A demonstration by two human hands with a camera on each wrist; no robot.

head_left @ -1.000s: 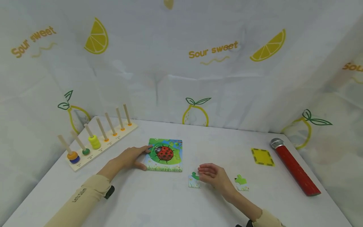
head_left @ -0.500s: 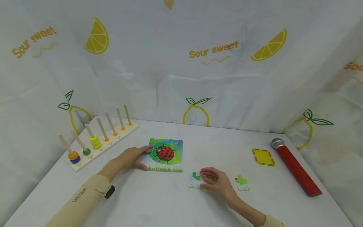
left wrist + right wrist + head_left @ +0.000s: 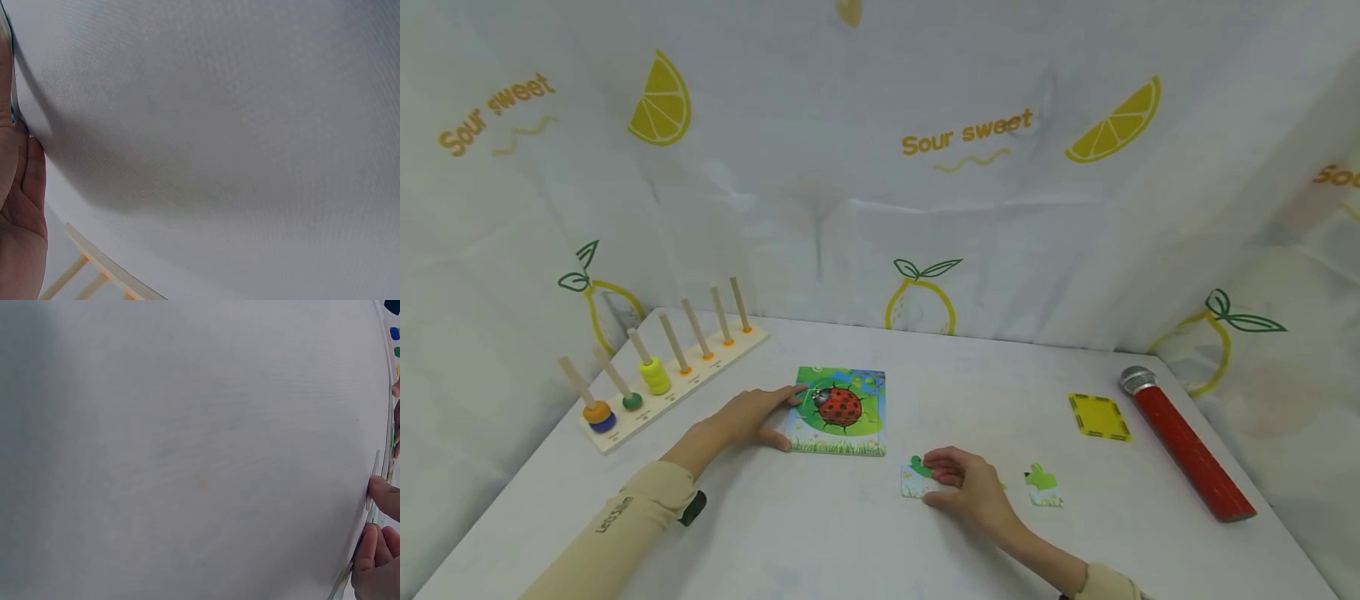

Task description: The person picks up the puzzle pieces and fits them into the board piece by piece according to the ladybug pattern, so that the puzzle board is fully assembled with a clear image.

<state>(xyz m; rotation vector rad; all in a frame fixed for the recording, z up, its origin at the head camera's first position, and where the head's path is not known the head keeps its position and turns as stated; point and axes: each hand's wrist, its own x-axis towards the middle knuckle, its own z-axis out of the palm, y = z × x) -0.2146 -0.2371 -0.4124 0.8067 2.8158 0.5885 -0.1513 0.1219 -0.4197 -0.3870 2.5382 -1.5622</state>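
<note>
A ladybug jigsaw puzzle (image 3: 838, 408) lies flat on the table in the head view. My left hand (image 3: 752, 419) rests at its left edge, fingers extended, index fingertip touching the upper left and thumb by the lower corner. Nearer and to the right, my right hand (image 3: 973, 492) pinches a small puzzle piece (image 3: 914, 482) with green and grass print between thumb and fingers. The right wrist view shows the thumb (image 3: 382, 495) against the edge of that piece. Another puzzle piece (image 3: 1043, 486) lies right of this hand; a green bit of one more peeks out behind it.
A wooden counting rack (image 3: 677, 383) with pegs and coloured rings stands at the left. On the right lie a yellow square frame tile (image 3: 1100, 417) and a red toy microphone (image 3: 1187, 446). A white printed cloth (image 3: 820, 167) hangs behind the table.
My right hand moves slightly left onto the nearest piece, and its thumb and fingers close on it. The left hand stays at the puzzle's edge. The view shifts a little.
</note>
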